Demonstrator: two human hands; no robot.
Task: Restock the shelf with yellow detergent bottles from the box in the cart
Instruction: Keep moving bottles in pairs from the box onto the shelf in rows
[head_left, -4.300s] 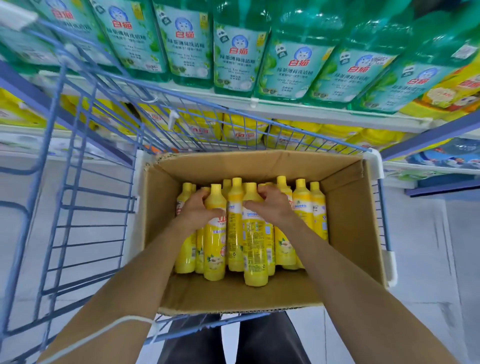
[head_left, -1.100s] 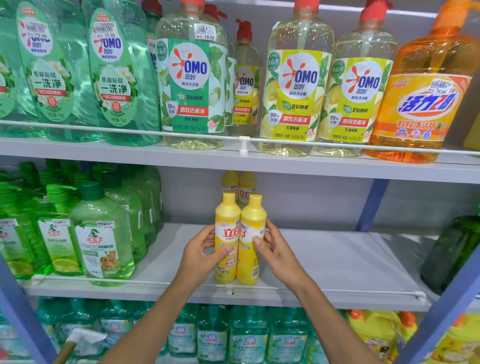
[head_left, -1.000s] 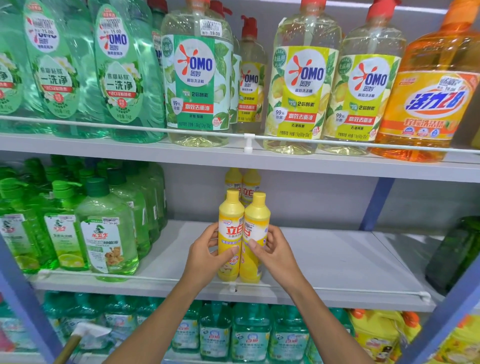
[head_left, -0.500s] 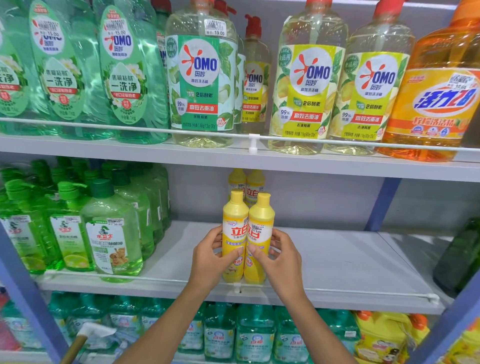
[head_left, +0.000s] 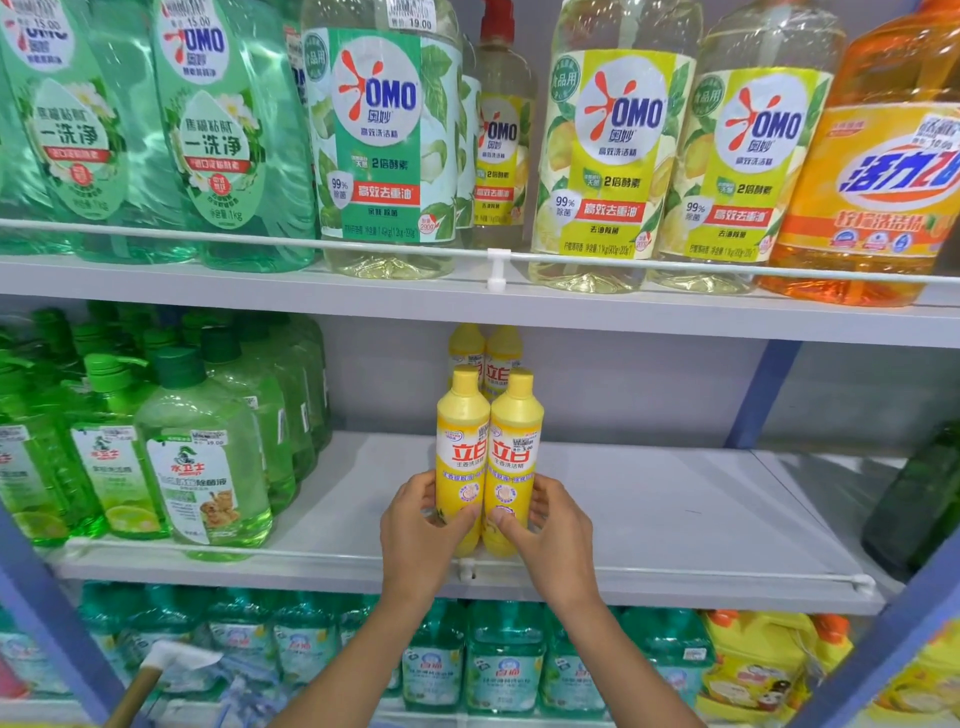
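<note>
Two yellow detergent bottles stand upright side by side at the front of the grey middle shelf (head_left: 675, 519). My left hand (head_left: 418, 530) grips the left yellow bottle (head_left: 461, 441) near its base. My right hand (head_left: 553, 535) grips the right yellow bottle (head_left: 515, 441) the same way. Two more yellow bottles (head_left: 485, 348) stand behind them at the back of the shelf. The cart and its box are out of view.
Green pump bottles (head_left: 202, 457) fill the shelf's left part. A white wire rail (head_left: 675, 571) runs along its front edge. A dark green bottle (head_left: 919, 499) stands at far right. Large OMO bottles (head_left: 613, 145) sit on the shelf above, teal bottles (head_left: 504, 660) below.
I turned from the box in the cart to the shelf with a bottle in each hand. Over the last second the two bottles came down onto the shelf's front.
</note>
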